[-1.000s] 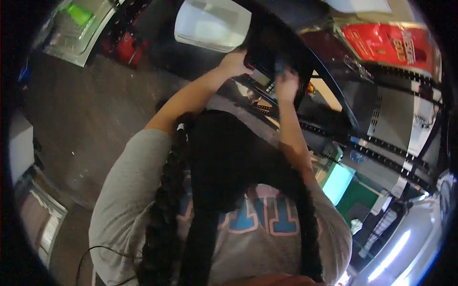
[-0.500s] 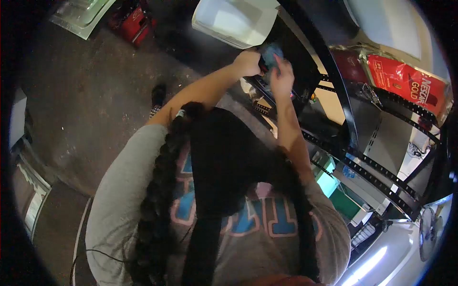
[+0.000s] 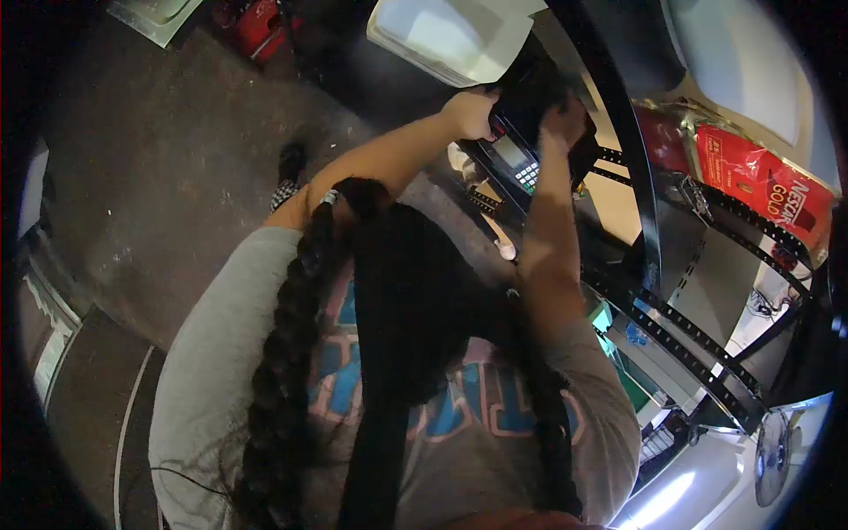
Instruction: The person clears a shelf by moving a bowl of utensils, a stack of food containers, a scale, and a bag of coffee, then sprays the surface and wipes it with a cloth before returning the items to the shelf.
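A: Start at the left of the frame. What can you make out?

B: Mostly bare dark floor [image 3: 150,177]. At the upper left edge a red object [image 3: 256,22] and a pale panel [image 3: 163,9] are cut off by the lens border, so I can't say what they are. A dark shoe [image 3: 290,163] shows just beside the person's raised arm.

A: And the middle?

B: The person's grey shirt [image 3: 221,353] with blue lettering fills the lower centre, but long dark braids [image 3: 291,336] hang across it and hide most of the letters. Above, at top centre, a white box-like thing [image 3: 442,40] is partly out of frame.

A: The hands?

B: Both are raised to a black device with a small screen and keypad [image 3: 521,159], just right of top centre. The left hand [image 3: 471,113] is closed around its left edge, next to the white box. The right hand [image 3: 565,122] grips its upper right side, fingers curled over the top. The device's upper part is dark and merges with the black frame behind it, so its full outline is hard to tell.

A: Further right?

B: Black perforated shelf rails [image 3: 698,331] run diagonally. A red packet [image 3: 768,190] with gold lettering lies at the upper right, partly behind a rail. At the lower right edge there's a fan [image 3: 770,455], small and blurred.
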Tool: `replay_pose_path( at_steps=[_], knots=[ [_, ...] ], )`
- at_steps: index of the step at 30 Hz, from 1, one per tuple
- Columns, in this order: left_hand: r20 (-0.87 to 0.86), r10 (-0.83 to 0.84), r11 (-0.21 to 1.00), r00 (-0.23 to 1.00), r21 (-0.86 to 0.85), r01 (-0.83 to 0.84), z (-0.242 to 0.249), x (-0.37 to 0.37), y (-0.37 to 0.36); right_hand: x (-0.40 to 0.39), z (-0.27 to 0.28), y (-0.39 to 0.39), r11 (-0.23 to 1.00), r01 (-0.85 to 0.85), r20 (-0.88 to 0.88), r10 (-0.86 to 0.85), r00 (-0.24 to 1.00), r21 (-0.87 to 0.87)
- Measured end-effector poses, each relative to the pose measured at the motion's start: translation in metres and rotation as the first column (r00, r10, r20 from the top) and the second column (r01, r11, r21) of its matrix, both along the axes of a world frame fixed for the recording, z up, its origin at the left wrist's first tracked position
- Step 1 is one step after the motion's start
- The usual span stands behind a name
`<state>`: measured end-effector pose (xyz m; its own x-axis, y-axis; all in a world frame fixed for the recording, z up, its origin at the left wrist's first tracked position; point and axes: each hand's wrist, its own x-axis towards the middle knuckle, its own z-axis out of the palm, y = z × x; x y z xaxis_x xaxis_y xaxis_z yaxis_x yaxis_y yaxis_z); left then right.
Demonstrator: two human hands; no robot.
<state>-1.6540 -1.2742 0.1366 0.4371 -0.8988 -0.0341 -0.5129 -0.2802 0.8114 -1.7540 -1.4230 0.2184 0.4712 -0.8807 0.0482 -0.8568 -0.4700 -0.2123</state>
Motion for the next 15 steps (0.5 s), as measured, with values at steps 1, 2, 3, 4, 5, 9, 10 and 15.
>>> replay_pose_path(
  at_steps=[1,2,3,4,5,9,10,15],
  knots=[
    [-0.025,-0.011,1.0,1.0,-0.008,0.011,-0.003,0.002,-0.002,-0.01,-0.035,-0.002,0.934,-0.264,0.106,0.296,0.949,-0.241],
    [-0.048,-0.022,1.0,0.999,-0.016,0.021,-0.004,0.004,-0.003,-0.016,-0.056,-0.004,0.745,-0.457,0.133,0.58,0.804,-0.486],
    [-0.047,-0.021,1.0,0.999,-0.018,0.02,-0.002,0.004,-0.001,-0.024,-0.052,0.006,0.743,-0.457,0.132,0.581,0.803,-0.488],
    [-0.016,-0.004,1.0,1.0,-0.02,0.003,0.001,0.003,0.0,-0.043,-0.043,0.019,0.828,-0.452,0.2,0.53,0.824,-0.332],
    [0.014,0.014,1.0,1.0,-0.021,-0.014,0.003,0.003,0.002,-0.058,-0.035,0.03,0.883,-0.439,0.255,0.468,0.846,-0.163],
    [-0.037,-0.001,1.0,0.999,0.011,0.002,0.007,0.005,0.001,-0.114,-0.029,-0.032,0.925,-0.301,0.205,0.349,0.914,-0.231],
    [-0.023,0.014,0.999,1.0,-0.031,-0.015,-0.002,0.003,-0.003,-0.113,-0.021,-0.045,0.947,-0.284,0.304,0.317,0.898,-0.151],
    [0.03,0.047,0.995,0.998,-0.09,-0.044,-0.002,0.004,-0.005,-0.037,-0.026,-0.105,0.974,-0.212,0.116,0.22,0.968,-0.081]
  ],
)
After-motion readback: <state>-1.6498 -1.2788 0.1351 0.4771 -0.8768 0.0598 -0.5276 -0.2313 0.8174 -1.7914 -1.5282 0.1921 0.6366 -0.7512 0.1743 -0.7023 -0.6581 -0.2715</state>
